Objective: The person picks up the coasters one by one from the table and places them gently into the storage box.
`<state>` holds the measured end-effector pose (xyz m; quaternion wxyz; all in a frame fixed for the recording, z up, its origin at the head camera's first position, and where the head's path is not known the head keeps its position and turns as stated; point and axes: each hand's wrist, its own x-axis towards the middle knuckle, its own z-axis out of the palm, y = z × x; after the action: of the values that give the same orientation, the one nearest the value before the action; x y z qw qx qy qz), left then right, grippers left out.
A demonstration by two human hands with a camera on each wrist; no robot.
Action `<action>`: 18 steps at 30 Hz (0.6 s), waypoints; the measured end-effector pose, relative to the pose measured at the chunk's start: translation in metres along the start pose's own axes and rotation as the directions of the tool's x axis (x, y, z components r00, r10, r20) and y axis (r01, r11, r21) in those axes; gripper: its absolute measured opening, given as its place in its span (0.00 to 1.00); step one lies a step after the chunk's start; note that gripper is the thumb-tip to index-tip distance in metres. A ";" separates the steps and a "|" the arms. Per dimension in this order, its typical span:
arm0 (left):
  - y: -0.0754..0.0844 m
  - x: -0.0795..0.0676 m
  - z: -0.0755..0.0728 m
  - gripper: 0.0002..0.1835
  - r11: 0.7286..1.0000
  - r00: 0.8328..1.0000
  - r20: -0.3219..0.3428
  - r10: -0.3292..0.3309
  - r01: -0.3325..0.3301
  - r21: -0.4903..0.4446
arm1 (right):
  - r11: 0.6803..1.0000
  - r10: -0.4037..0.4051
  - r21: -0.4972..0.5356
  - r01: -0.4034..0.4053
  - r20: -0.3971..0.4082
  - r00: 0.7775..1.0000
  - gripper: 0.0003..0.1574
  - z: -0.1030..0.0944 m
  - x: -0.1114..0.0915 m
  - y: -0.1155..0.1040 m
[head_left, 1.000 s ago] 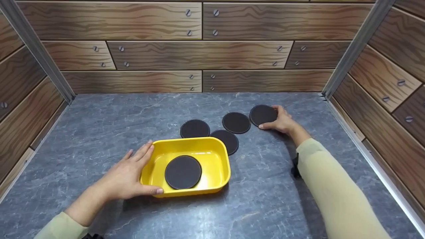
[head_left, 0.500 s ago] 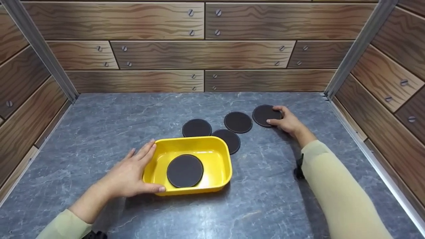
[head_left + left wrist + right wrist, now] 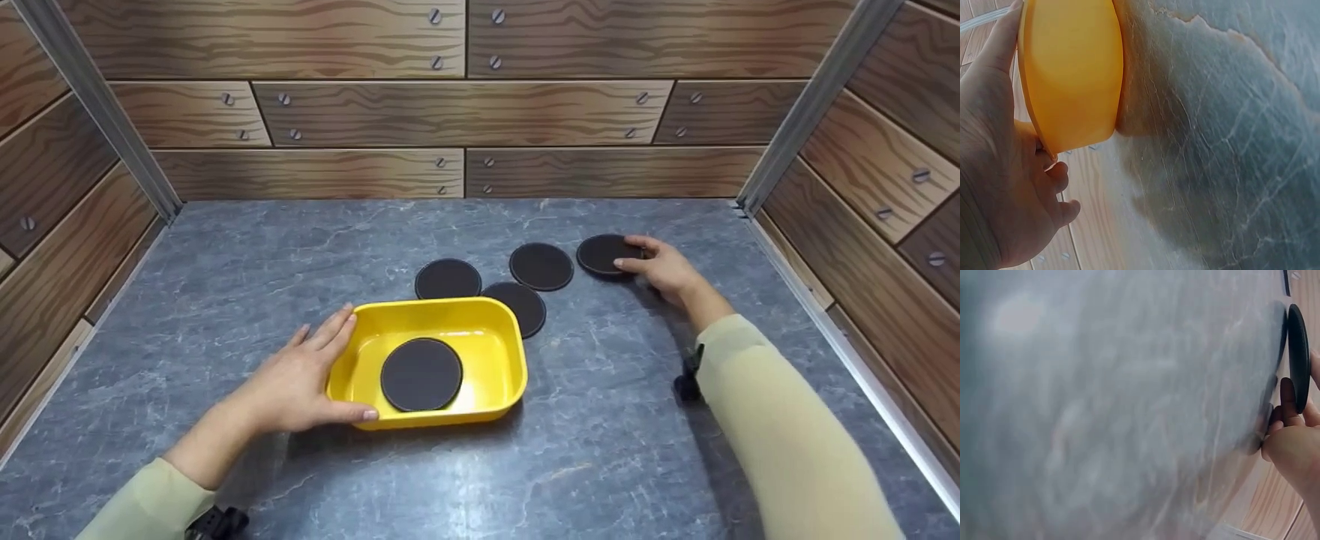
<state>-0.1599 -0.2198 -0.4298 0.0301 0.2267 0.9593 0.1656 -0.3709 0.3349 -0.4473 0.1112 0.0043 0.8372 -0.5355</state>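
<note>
Right hand (image 3: 664, 271) pinches a coaster (image 3: 598, 255), left hand (image 3: 300, 382) clamps the tub (image 3: 489, 360)!
Head view alone catches the inside coaster (image 3: 421, 374).

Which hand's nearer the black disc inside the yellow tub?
Left. The left hand grips the left end of the yellow tub, just left of the disc inside. The right hand is farther off, past the tub's far right corner, holding another disc.

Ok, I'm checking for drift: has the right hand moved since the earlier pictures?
Yes: in the head view, the right hand, with the dark disc it pinches, has shifted rightward, toward the right metal post.
</note>
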 end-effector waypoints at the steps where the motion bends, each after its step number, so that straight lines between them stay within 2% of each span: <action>1: 0.000 0.000 0.000 0.74 1.000 1.000 0.000 0.001 -0.001 -0.002 | 1.000 -0.001 0.006 0.001 -0.003 1.000 0.49 -0.001 -0.002 0.000; 9: 0.000 0.002 0.001 0.72 1.000 1.000 -0.006 -0.001 0.001 0.003 | 1.000 -0.021 -0.018 0.021 -0.031 0.999 0.47 -0.008 -0.015 -0.004; 13: 0.000 0.002 0.001 0.72 1.000 1.000 -0.010 0.003 -0.003 0.007 | 0.998 -0.068 -0.019 0.067 -0.027 0.997 0.46 -0.010 -0.025 -0.010; 18: 0.000 0.002 0.001 0.73 1.000 1.000 -0.012 0.014 -0.014 0.012 | 0.991 -0.132 0.034 0.132 -0.005 0.991 0.43 -0.009 -0.042 -0.023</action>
<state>-0.1613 -0.2187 -0.4303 0.0220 0.2326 0.9588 0.1616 -0.3349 0.3379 -0.4151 0.0743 -0.0483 0.8266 -0.5558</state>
